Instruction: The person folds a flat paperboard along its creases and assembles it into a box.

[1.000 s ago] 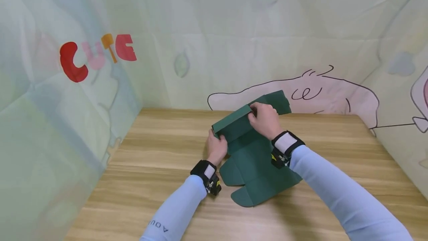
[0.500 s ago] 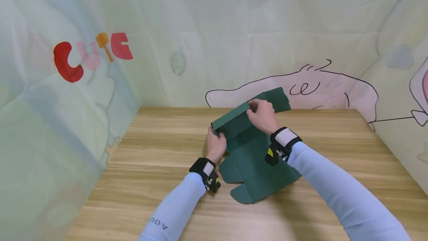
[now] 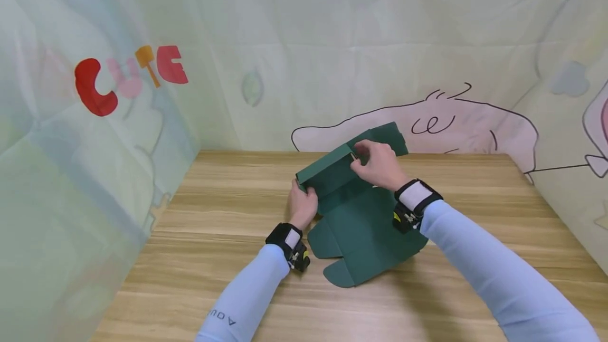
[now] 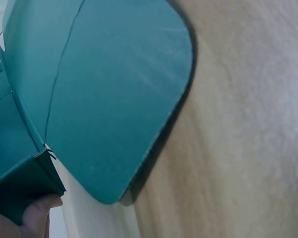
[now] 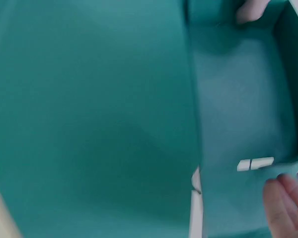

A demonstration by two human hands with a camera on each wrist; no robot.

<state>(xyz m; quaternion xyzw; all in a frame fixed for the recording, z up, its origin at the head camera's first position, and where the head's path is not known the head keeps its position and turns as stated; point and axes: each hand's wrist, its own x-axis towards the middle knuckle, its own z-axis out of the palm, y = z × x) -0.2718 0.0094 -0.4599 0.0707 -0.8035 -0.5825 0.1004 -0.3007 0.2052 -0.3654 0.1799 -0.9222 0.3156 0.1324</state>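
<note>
A dark green, partly folded cardboard box (image 3: 366, 236) lies slanted on the table, its far wall folded up and its near panel and rounded flaps spread flat. My left hand (image 3: 303, 207) grips the left end of the raised wall, thumb inside; the left wrist view shows that thumb (image 4: 39, 210) at a folded edge beside a large rounded flap (image 4: 119, 99). At the wall's right end is my right hand (image 3: 380, 165), thumb and forefinger apart near the corner. In the right wrist view its fingers (image 5: 283, 203) lie over a side flap, next to small slots.
The wood-grain table (image 3: 214, 189) extends around the box on all sides. A printed cloth backdrop (image 3: 237, 67) stands behind and at both sides, close past the table's back edge. The box's far right flap (image 3: 391, 139) sticks up near that edge.
My right hand has shifted slightly right, its fingers loosening from the wall's corner. The box has slid a little left with my left hand, which keeps its grip.
</note>
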